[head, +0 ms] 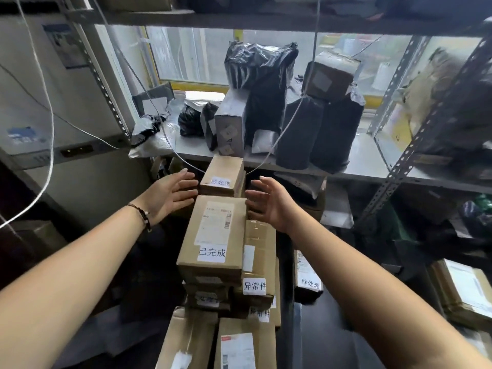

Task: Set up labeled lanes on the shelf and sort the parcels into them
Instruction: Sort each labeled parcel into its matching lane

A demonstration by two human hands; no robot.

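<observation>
Grip: none yet; left hand (170, 198) and right hand (269, 203) are spread, fingers straight, holding nothing.
Progress, judged early: cartons carry labels, small 待处理 box (222, 174) on top, 已完成 box (213, 235) under it, 异常件 box (259, 262) beside; all are stacked below the shelf (367, 155), unsorted; the shelf holds black-wrapped parcels (266, 89) with no lane markers visible; both arms reach forward, palms facing inward, flanking the top two boxes; contact cannot be confirmed.
</observation>
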